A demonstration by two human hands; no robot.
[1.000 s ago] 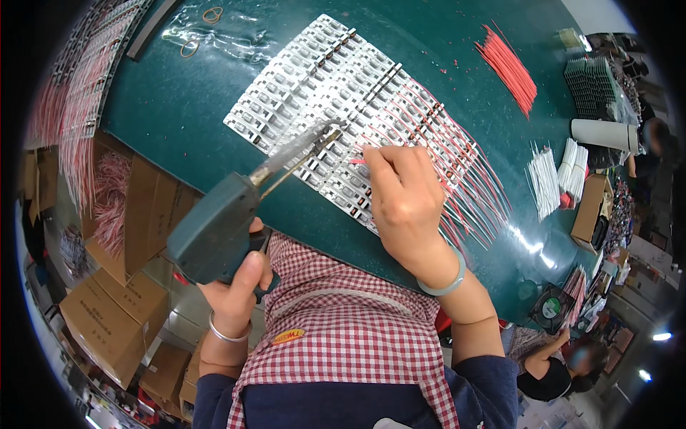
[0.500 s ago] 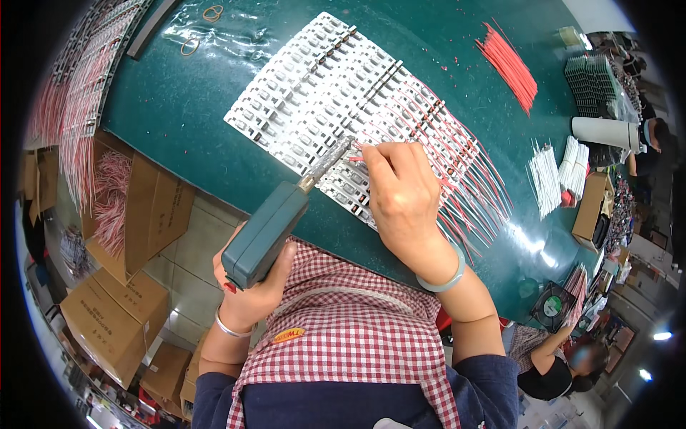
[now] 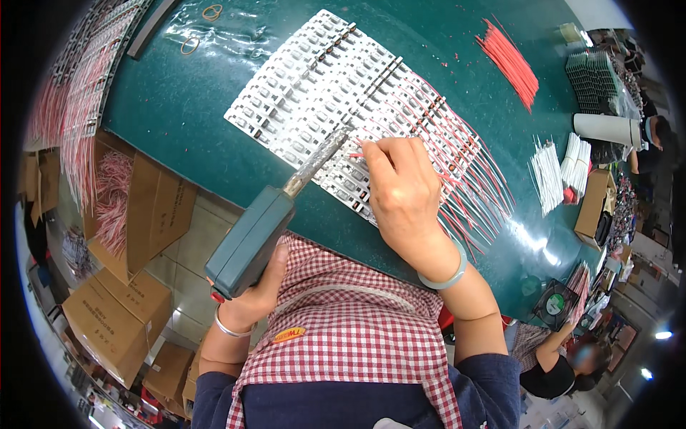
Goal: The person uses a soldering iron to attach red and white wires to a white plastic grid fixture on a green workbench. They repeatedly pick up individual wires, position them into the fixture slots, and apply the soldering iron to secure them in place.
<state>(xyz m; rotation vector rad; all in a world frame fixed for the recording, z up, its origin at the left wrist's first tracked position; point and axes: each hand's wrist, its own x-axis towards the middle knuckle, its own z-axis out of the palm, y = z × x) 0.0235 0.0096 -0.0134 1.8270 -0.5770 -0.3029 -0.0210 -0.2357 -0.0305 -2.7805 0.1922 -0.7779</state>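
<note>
My left hand [image 3: 250,304] is wrapped round the handle of a dark green soldering gun [image 3: 250,239]. Its long metal barrel slants up and right, the tip close to a panel of white circuit boards [image 3: 304,86] lying on the green table. At that tip, my right hand [image 3: 404,186] pinches a thin red wire [image 3: 359,153] between thumb and forefinger, low over the boards. Rows of red and white wires [image 3: 475,207] trail off the panel's right part, some behind my right hand. Small parts line the boards. Whether the tip touches a board is too small to tell.
Bundles of red wires [image 3: 509,64] and white wires [image 3: 545,175] lie to the right on the table. Wired boards [image 3: 78,143] hang over its left edge beside cardboard boxes [image 3: 118,314]. A small fan [image 3: 554,304] stands at the right, near another person [image 3: 554,368].
The soldering gun and my left hand have shifted down and left, and the tip has drawn back slightly from the wire. My right hand has barely moved.
</note>
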